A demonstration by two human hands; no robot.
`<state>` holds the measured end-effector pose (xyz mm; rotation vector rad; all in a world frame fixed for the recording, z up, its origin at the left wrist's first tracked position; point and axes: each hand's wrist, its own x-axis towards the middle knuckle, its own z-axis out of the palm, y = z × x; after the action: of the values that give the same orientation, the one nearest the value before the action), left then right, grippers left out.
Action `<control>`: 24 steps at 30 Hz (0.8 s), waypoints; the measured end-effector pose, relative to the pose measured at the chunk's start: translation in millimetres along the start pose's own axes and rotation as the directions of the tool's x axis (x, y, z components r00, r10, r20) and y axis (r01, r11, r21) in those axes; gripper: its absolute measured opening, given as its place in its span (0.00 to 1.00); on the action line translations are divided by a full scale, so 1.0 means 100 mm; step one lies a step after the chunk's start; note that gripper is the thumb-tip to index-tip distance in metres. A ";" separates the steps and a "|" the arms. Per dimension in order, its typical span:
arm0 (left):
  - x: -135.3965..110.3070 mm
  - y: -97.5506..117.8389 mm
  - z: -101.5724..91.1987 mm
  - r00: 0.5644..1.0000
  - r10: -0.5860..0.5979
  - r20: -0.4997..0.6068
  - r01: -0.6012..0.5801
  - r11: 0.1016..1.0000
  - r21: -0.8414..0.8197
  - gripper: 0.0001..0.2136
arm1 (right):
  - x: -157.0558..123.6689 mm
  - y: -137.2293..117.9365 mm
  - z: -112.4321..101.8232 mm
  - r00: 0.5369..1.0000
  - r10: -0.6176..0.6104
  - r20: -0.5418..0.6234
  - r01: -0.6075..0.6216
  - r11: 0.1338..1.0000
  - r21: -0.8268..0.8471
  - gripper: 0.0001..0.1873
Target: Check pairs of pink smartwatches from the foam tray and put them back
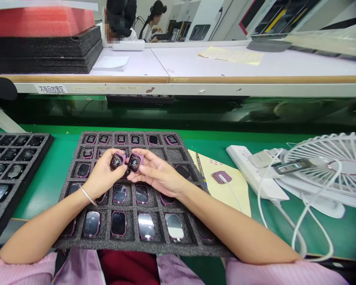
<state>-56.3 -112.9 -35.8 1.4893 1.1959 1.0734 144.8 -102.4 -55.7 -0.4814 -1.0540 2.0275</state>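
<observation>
My left hand (103, 174) is closed on a purple-framed smartwatch (117, 160) with a lit screen, its thumb at the lower edge. Close beside it, my right hand (154, 170) grips a second purple smartwatch (135, 162), also lit, between thumb and fingers. Both watches are strapless and are held above a dark grey foam tray (106, 245). In the tray's compartments lie several more purple-framed watches, such as a dark-screened watch (118, 223). Some in the back rows show white text on their screens. My forearms hide parts of the tray.
Left lies another foam tray (47, 146) of black watches. On the right are a purple charging pad (222, 177) on yellow paper (240, 190), a white power strip (240, 156), looping cables and a white fan (344, 162). A shelf (178, 71) with foam stacks crosses behind; people sit beyond.
</observation>
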 end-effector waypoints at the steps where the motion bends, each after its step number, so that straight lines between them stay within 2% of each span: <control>1: 0.00 0.00 0.00 1.000 -0.002 0.003 0.002 1.000 -0.004 0.17 | 0.00 0.00 0.00 1.000 -0.002 0.002 0.002 1.000 -0.005 0.30; 15: 0.00 0.04 -0.01 0.999 0.039 -0.011 -0.037 0.995 0.097 0.16 | -0.02 -0.03 0.00 1.000 0.003 0.021 -0.003 1.000 0.008 0.30; 19: 0.00 0.08 -0.01 0.996 0.081 -0.043 -0.074 0.986 0.152 0.16 | -0.01 -0.04 -0.01 1.000 -0.008 0.006 0.008 0.999 0.031 0.27; 24: -0.01 0.10 0.00 0.993 0.101 -0.057 -0.088 0.977 0.193 0.16 | -0.02 -0.04 -0.01 1.000 0.009 -0.015 -0.009 1.000 0.008 0.29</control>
<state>-55.0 -114.5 -25.7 1.6834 1.3157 1.1044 148.3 -101.7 -53.5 -0.4972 -1.0358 2.0320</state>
